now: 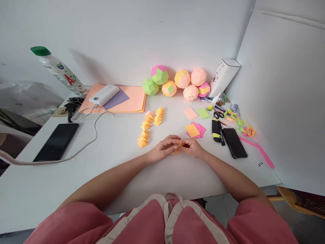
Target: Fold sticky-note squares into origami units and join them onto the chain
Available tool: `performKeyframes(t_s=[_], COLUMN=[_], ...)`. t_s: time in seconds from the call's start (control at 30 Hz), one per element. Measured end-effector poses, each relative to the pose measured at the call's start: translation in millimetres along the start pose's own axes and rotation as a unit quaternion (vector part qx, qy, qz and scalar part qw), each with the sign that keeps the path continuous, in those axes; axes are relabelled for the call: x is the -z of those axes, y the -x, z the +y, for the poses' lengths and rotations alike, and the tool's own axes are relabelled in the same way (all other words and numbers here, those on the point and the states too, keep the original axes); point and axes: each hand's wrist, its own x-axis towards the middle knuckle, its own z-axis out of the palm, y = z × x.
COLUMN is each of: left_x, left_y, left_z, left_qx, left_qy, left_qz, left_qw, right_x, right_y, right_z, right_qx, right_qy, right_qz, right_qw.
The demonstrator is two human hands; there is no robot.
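White tabletop (pixel 116 135) meets a pale wall (pixel 122 34) as a person in a reddish top holds a small orange paper (pixel 177 151) between two bare hands. The left hand (pixel 162 149) is partly open, fingers loosely arched and thumb against the paper; the right hand (pixel 195 148), more tightly curled, pinches it between thumb and bent fingers. Beyond the left hand, folded orange pieces (pixel 145 127) form two rows. Just ahead of the right hand, an orange square (pixel 192 130) lies over pink sheets (pixel 202 129), with green squares (pixel 203 113) farther out. To that hand's right lie a black-and-yellow cutter (pixel 216 129) and a dark phone (pixel 235 143); well beyond both hands, multicoloured paper balls (pixel 159 75) sit along the wall
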Motion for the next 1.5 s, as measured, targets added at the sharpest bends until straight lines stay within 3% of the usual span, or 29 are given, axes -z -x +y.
performKeyframes(t_s=[0.27, 0.43, 0.77, 0.93, 1.13, 1.37, 1.5], left_x=[-0.3, -1.4, -7.9, -8.7, -9.6, -5.2, -5.4], left_y=[-0.3, -0.6, -1.9, -0.8, -0.3, 0.7, 1.1], left_z=[-1.3, -6.6, 5.3, 1.6, -4.3, -8.5, -2.6], left_qx=[-0.023, -0.034, 0.05, 0.097, 0.025, -0.094, -0.125], left_qy=[-0.052, -0.031, 0.061, 0.092, 0.065, -0.112, -0.135], left_qz=[-0.007, -0.003, 0.005, 0.041, 0.047, 0.054, 0.029], left_qw=[0.998, 0.999, 0.997, 0.99, 0.996, 0.988, 0.982], right_x=[0.6, 1.1, 3.4, 3.7, 3.9, 2.7, 3.5], right_y=[-0.9, 0.5, -2.0, -0.6, 0.4, -0.9, -1.4], right_z=[0.8, -1.3, -0.3, -1.1, -0.5, -3.4, 0.4], right_qx=[0.018, 0.027, 0.024, 0.016, 0.012, 0.012, 0.014], right_qy=[-0.004, -0.019, 0.009, 0.031, 0.024, 0.008, 0.018], right_qz=[-0.011, -0.021, -0.021, -0.019, -0.022, -0.023, -0.029], right_qw=[1.0, 0.999, 0.999, 0.999, 0.999, 1.0, 0.999])
